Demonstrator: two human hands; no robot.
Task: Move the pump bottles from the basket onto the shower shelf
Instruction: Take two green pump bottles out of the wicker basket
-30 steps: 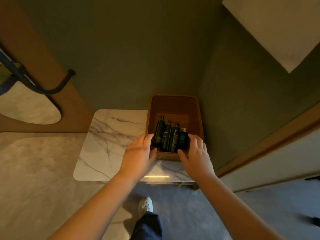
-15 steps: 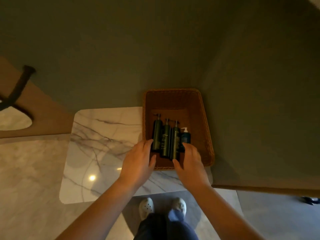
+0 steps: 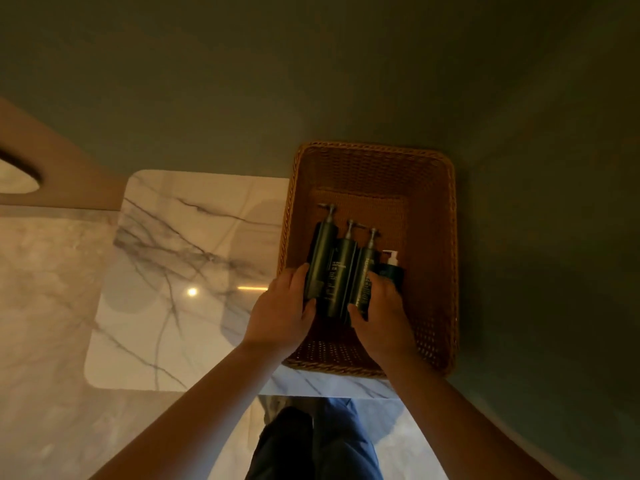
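Observation:
A brown woven basket (image 3: pixel 437 258) stands on the right end of a marble shelf (image 3: pixel 180 258). Three tall dark pump bottles lie side by side in it: the left bottle (image 3: pixel 321 258), the middle bottle (image 3: pixel 341 271) and the right bottle (image 3: pixel 364 268). A shorter dark bottle with a white pump (image 3: pixel 391 266) lies to their right. My left hand (image 3: pixel 280 313) grips the left bottle from its left side. My right hand (image 3: pixel 381 317) grips the right bottle and covers the lower part of the short one. The bottles' bases are hidden by my hands.
Dark green walls close in behind and to the right of the basket. The marble shelf stretches left of it, with light spots reflected on it. A wooden panel (image 3: pixel 69 161) with an oval cutout is at far left. My legs (image 3: pixel 311 445) show below.
The view has moved closer and further over the basket. Both hands have slid forward into it and closed around the outer tall bottles.

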